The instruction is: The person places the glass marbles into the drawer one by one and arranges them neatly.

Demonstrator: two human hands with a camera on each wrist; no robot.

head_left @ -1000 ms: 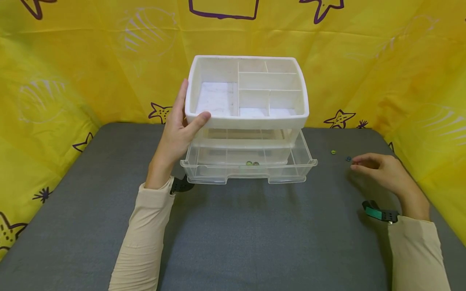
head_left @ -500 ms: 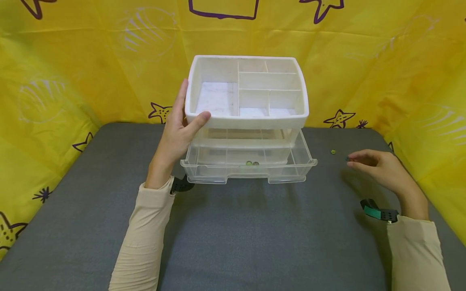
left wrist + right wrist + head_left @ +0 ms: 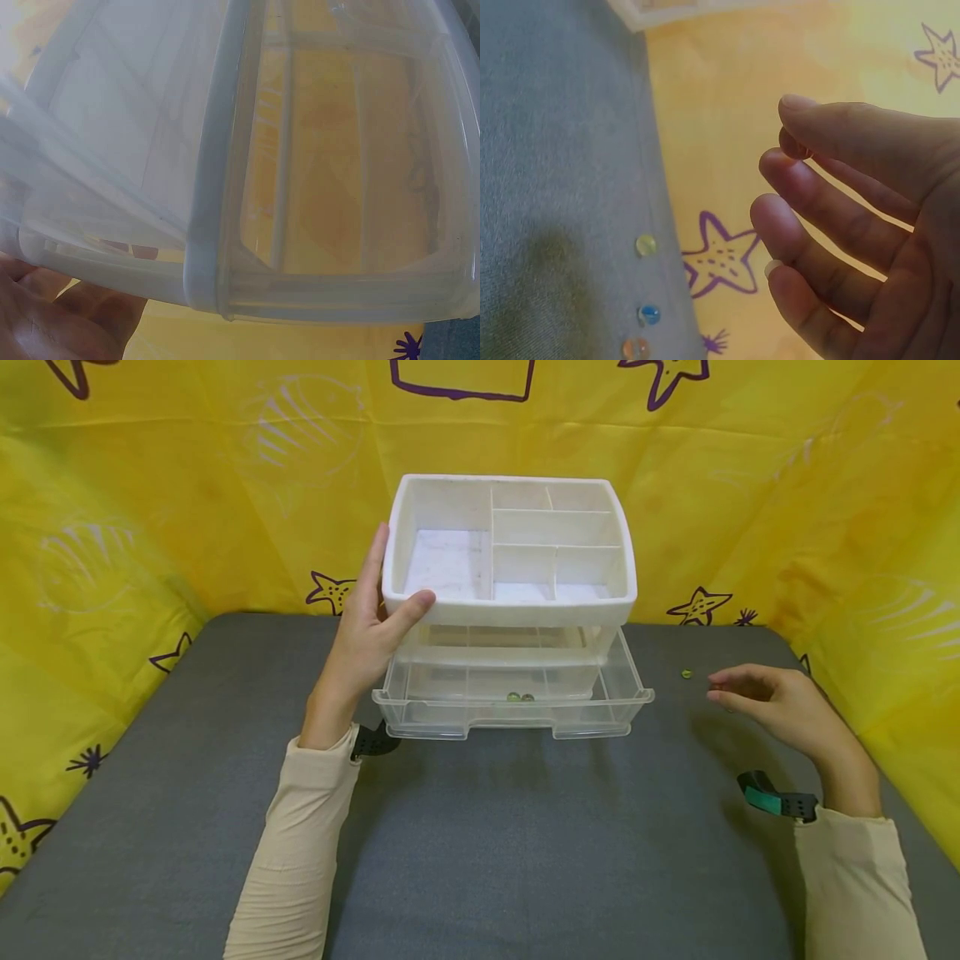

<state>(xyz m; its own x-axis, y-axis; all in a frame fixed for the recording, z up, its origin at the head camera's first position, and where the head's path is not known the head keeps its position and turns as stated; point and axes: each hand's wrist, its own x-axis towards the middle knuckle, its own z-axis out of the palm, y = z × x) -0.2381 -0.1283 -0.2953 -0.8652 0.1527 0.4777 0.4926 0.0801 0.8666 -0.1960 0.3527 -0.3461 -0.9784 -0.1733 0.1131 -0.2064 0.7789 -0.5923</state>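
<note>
My left hand (image 3: 367, 627) grips the left side of a white plastic drawer organizer (image 3: 510, 612), its thumb over the front rim. The organizer's clear lower drawer (image 3: 510, 718) is pulled out, and inside it lie a green marble (image 3: 513, 697) and a greyish marble (image 3: 528, 698). To the right, my right hand (image 3: 787, 706) pinches a small reddish-brown marble (image 3: 795, 142) between thumb and index finger. On the table in the right wrist view are a yellow-green marble (image 3: 646, 245), a blue marble (image 3: 649, 314) and an orange marble (image 3: 636, 349).
The organizer's divided top tray (image 3: 555, 527) faces up. A grey cloth (image 3: 525, 843) covers the table. Behind it and along both sides hangs a yellow cloth (image 3: 225, 510) printed with purple starfish.
My right hand has shifted slightly left and toward the back. The blue marble near its fingertips is now hidden behind the hand in the head view. The left hand and organizer have stayed still.
</note>
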